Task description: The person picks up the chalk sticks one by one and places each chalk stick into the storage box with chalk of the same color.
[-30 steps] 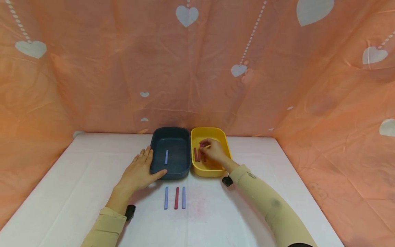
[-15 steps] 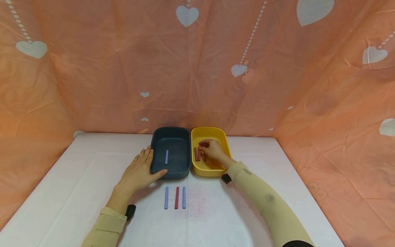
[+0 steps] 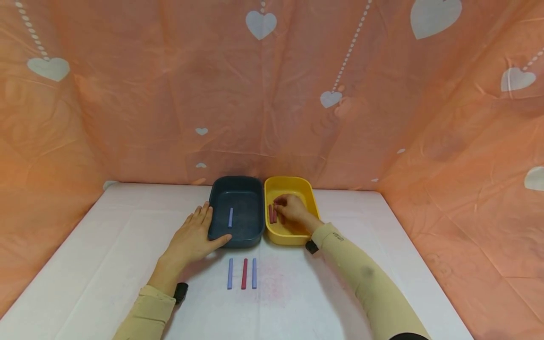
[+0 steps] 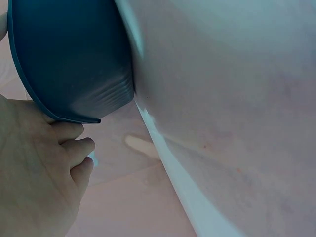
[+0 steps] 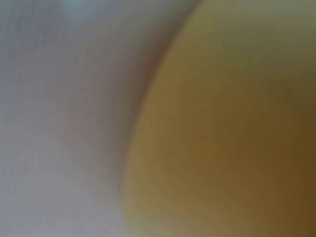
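My left hand (image 3: 193,238) rests against the dark blue bin (image 3: 258,236), its fingers straight along the left side and its thumb at the front rim. One lilac chalk stick (image 3: 231,217) lies inside that bin. Over the yellow bin (image 3: 293,239), my right hand (image 3: 293,208) reaches in, thumb and fingertips pinched together at a red chalk stick, mostly hidden by the fingers. Beside the fingertips lie red chalk sticks (image 3: 270,214) in the yellow bin. The left wrist view shows the blue bin's wall (image 4: 74,59); the right wrist view is a blur of yellow bin (image 5: 222,123).
In front of the bins, a red chalk stick (image 3: 244,274) lies between two lilac ones (image 3: 230,274) on the white tabletop (image 3: 106,264). Reddish dust marks the cloth beside them. An orange curtain (image 3: 238,108) with pale hearts rises behind the bins and along both sides.
My right hand has lowered slightly toward the front of the yellow bin, and the chalk at its fingertips shows less. The left hand stays on the blue bin. The view has shifted slightly.
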The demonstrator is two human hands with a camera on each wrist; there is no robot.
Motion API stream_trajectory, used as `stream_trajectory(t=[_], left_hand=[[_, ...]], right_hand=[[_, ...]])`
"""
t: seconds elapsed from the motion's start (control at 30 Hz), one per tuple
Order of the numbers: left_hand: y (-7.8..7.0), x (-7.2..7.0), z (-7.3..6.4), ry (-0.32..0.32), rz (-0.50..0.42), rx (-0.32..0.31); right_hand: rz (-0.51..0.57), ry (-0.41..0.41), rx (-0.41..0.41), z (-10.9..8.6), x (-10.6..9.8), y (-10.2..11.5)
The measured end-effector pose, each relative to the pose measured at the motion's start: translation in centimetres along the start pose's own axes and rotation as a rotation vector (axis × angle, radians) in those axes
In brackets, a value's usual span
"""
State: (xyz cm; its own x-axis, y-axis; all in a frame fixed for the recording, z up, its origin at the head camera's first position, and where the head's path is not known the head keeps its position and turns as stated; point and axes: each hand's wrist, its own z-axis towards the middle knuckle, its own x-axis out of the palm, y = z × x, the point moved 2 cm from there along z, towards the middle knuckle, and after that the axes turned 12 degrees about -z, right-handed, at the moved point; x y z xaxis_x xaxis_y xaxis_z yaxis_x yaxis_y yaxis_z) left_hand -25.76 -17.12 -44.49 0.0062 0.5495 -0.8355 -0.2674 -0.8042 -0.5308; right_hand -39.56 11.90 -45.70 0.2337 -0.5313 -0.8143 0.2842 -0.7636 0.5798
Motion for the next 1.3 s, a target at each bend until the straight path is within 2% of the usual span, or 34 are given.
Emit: stream_trajectory(t=[0.2,0.43,0.6,0.73,0.93,1.07,1.3], left_hand=[[-0.1,0.0,0.0,0.004,0.003,-0.003],[-0.2,-0.1,-0.2,0.003,-0.007,-0.003],[0.0,-0.1,-0.2,0.003,-0.005,-0.009],[0.0,-0.1,-0.1,0.007,-0.010,-0.007],[0.0,-0.1,0.1,0.010,-0.017,-0.004],[0.0,-0.1,0.1,0.012,-0.017,-0.004],[0.0,-0.1,-0.1,0.014,-0.024,-0.004]], right_hand=[[-0.135,-0.033,-0.023,0.3,0.4,-0.1],[-0.179,-0.057,-0.029,0.4,0.4,-0.2],[-0.154,-0.063,-0.028,-0.1,0.0,0.2],[-0.105,-0.059,0.004,-0.7,-0.4,0.6],[-0.055,-0.094,-0.004,-1.8,-1.3,1.4],[-0.014,-0.123,-0.038,-2.6,-1.7,2.1],[-0.002,-0.226,-0.162,-4.4,-1.8,3.3]])
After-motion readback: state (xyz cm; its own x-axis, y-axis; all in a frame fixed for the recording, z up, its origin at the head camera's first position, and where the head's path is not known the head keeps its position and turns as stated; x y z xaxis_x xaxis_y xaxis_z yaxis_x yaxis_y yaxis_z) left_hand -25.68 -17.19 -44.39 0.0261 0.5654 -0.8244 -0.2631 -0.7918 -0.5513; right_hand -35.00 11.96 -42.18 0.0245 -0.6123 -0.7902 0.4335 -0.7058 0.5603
